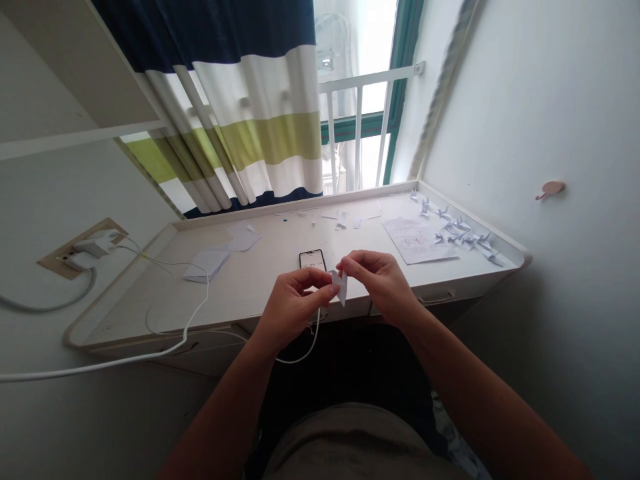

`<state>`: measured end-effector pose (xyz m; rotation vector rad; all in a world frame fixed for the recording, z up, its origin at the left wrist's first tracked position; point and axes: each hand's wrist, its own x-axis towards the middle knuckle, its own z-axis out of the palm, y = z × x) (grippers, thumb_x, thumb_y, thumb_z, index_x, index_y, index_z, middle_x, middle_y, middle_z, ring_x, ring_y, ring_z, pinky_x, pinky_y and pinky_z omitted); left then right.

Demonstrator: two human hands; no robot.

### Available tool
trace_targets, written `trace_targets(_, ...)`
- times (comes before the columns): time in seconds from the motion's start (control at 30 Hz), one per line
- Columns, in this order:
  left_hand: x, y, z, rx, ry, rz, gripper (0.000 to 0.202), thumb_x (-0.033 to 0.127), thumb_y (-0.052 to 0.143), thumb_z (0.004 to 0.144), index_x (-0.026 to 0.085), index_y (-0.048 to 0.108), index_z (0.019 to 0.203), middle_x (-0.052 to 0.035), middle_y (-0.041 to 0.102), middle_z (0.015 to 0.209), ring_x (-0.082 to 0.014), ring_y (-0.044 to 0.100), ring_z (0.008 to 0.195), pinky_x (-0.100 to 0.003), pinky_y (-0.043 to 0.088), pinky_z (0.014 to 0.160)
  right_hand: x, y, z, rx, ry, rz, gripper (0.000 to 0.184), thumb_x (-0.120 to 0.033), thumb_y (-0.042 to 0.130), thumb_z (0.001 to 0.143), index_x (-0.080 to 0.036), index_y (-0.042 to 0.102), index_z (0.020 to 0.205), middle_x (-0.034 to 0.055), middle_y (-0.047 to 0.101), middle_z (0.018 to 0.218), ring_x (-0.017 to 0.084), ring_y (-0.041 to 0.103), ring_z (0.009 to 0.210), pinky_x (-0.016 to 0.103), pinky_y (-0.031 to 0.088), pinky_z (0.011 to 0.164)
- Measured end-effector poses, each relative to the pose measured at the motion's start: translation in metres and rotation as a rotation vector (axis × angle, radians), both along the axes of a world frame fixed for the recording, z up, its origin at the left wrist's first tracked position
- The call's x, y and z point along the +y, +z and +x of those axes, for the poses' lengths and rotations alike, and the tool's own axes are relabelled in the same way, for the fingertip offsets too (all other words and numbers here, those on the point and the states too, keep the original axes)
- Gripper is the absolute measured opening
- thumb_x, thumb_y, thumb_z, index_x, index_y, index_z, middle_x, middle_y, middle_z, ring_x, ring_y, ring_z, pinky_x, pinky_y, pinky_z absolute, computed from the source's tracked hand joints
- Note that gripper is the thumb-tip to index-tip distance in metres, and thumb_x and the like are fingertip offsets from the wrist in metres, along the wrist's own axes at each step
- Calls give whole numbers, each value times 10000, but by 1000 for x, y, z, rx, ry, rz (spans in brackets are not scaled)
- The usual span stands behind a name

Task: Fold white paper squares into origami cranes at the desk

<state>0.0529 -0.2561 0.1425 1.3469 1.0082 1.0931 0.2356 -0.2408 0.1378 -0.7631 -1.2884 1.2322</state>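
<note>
A small folded piece of white paper (340,287) is held in front of me, above the desk's near edge. My left hand (293,307) pinches its left side with thumb and fingers. My right hand (377,280) pinches its top right part. Just behind the hands a black phone (312,259) lies flat on the white desk (250,280), its screen lit.
Several small folded paper figures (463,233) lie at the desk's right end beside a printed sheet (417,240). A stack of white paper (206,265) and loose scraps (343,219) lie farther back. A white cable (170,333) runs from a wall socket (83,250) across the desk. Striped curtain and window behind.
</note>
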Motion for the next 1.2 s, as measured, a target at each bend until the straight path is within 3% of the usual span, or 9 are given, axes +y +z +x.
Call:
trace_targets(0.1,2,-1,1,30,60,61,187,319,882,747,174,797,830,-32,762,822,-132,669,702,-239,573,659,-2,-1,1,-18,-28,-20,293,-484,708,945,-207,805,963,17,720,784,151,681,767,341,590,806)
trace_targets(0.17,3,-1,1,44,93,109,175,337,856,779,177,799,821,-33,758,809,-133,660,705,-238,568,654,-6,-3,1,-56,-23,-27,287,-463,749,910,-208,791,1037,18,729,797,158,686,761,338,591,773)
trace_targets(0.27,4,0,3,58,139,164,185,367,805,833,183,807,823,-36,757,795,-125,632,670,-229,549,608,-16,-9,-1,-71,-53,-30,262,-405,776,880,-210,763,1054,5,728,753,157,687,707,330,582,728)
trace_targets(0.5,3,-2,11,-12,230,169,207,394,830,815,188,812,824,-24,744,729,-120,615,633,-226,532,581,-29,-17,-3,-83,-160,-45,329,-324,808,836,-211,709,1129,-12,729,722,177,712,694,342,581,716)
trace_targets(0.63,2,-3,12,11,194,169,187,389,829,824,202,827,818,-18,753,740,-119,624,659,-228,521,621,-30,-15,0,-31,-55,-48,407,-353,857,809,-225,700,1162,24,789,845,192,745,752,366,613,764)
trace_targets(0.8,3,-6,13,48,112,133,198,395,831,820,198,826,835,-34,777,799,-145,652,706,-250,519,643,-25,-20,3,32,-45,-35,490,-364,903,777,-243,692,1202,51,808,981,213,771,869,388,632,844)
trace_targets(1.0,11,-9,22,72,114,121,180,373,822,815,202,806,868,-48,785,861,-182,687,799,-290,552,714,-14,-27,23,-45,-123,30,333,-366,840,854,-263,752,1159,53,796,1032,218,746,976,397,602,905)
trace_targets(1.13,26,-8,38,179,43,135,210,396,816,805,192,808,853,-49,772,831,-170,660,733,-284,516,660,4,-22,48,-249,-187,229,159,-375,798,895,-266,818,1009,62,758,1098,241,701,1082,420,556,970)
trace_targets(1.2,38,-9,49,197,-15,161,205,387,809,806,185,804,844,-47,766,806,-166,657,724,-282,506,660,15,-20,62,-289,-190,247,139,-383,809,881,-244,813,883,62,754,1054,234,706,1020,420,554,953)
